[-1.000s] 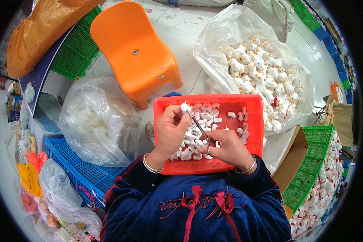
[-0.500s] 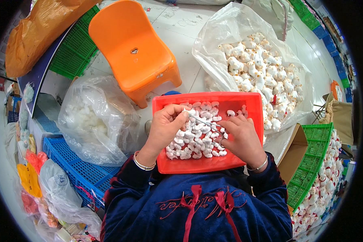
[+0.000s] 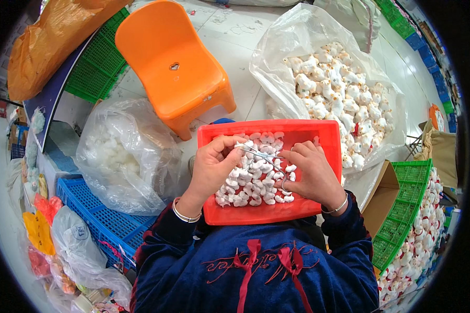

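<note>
A red plastic tray [image 3: 261,214] rests in front of me, holding many small white stuffed plush pieces [image 3: 251,187]. Over its left half, my left hand [image 3: 218,161] pinches a small white fabric piece [image 3: 242,143], mostly covered by the fingertips. My right hand [image 3: 314,172] has its fingers in the ring handles of silver forceps [image 3: 266,155]. The tips of the forceps reach the piece at my left fingertips. Their two arms stand somewhat apart, and one ring shows beside my right thumb.
Behind the tray at right lies a clear plastic bag [image 3: 277,68] full of white plush toys [image 3: 344,99]. An orange chair [image 3: 175,68] stands far left of the tray. A bag of white stuffing [image 3: 115,156], a blue crate [image 3: 96,214] and a green crate [image 3: 402,208] flank me.
My right hand has shifted slightly and the forceps' handles have spread apart, with a ring now showing. My left hand stays nearly in place on the white piece.
</note>
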Action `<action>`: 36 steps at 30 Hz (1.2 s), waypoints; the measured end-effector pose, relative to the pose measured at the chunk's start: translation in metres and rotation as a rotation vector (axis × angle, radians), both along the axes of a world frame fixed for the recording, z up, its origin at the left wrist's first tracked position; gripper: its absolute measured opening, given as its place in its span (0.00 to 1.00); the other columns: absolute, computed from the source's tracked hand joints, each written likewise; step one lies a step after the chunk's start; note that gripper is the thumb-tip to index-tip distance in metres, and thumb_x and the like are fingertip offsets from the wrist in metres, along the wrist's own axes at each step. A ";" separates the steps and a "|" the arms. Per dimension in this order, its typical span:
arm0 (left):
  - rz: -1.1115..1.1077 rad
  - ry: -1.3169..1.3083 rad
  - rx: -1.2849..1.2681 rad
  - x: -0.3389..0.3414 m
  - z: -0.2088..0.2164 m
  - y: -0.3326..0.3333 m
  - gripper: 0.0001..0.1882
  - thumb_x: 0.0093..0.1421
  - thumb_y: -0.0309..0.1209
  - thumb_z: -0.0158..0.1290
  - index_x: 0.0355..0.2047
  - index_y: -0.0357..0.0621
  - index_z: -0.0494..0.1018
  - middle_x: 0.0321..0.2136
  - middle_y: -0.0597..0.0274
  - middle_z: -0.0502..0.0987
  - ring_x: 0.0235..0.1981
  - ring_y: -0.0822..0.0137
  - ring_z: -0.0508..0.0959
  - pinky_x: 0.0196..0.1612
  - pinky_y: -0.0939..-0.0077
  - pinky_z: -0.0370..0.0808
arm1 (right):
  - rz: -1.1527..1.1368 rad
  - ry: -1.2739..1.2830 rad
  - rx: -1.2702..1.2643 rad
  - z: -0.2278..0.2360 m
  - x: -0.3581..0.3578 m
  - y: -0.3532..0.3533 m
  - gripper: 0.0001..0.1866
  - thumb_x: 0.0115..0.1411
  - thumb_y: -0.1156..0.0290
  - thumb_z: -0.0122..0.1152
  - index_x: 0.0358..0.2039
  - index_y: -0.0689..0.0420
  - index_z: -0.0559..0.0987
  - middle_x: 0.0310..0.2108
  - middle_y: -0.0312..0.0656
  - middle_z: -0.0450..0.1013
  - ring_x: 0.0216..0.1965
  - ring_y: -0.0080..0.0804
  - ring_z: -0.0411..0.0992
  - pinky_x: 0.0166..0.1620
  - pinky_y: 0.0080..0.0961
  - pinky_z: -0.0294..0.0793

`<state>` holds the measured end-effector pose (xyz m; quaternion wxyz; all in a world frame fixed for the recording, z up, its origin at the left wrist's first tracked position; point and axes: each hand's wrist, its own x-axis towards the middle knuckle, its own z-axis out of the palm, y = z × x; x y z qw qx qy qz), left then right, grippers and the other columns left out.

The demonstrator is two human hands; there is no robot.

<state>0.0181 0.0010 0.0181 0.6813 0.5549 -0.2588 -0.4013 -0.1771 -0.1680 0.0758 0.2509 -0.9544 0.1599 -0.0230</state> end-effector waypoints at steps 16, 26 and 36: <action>-0.006 0.029 -0.005 0.003 -0.003 -0.001 0.10 0.70 0.24 0.53 0.48 0.33 0.80 0.37 0.59 0.84 0.30 0.78 0.81 0.35 0.84 0.79 | 0.016 0.039 -0.050 0.009 -0.004 -0.007 0.20 0.52 0.60 0.75 0.44 0.51 0.83 0.35 0.37 0.75 0.45 0.39 0.73 0.56 0.49 0.67; -0.214 -0.027 0.155 0.008 -0.002 0.002 0.10 0.68 0.23 0.55 0.47 0.32 0.81 0.34 0.63 0.82 0.27 0.78 0.79 0.31 0.85 0.75 | 0.134 0.110 -0.129 0.024 -0.007 -0.010 0.18 0.51 0.62 0.74 0.42 0.52 0.83 0.34 0.40 0.77 0.46 0.42 0.75 0.54 0.52 0.69; -0.087 0.174 -0.043 -0.007 -0.004 -0.009 0.10 0.67 0.22 0.54 0.47 0.34 0.80 0.32 0.68 0.79 0.29 0.80 0.76 0.33 0.85 0.73 | -0.049 -0.028 0.487 -0.002 0.000 0.015 0.17 0.55 0.64 0.75 0.37 0.63 0.81 0.21 0.50 0.73 0.23 0.47 0.74 0.28 0.39 0.70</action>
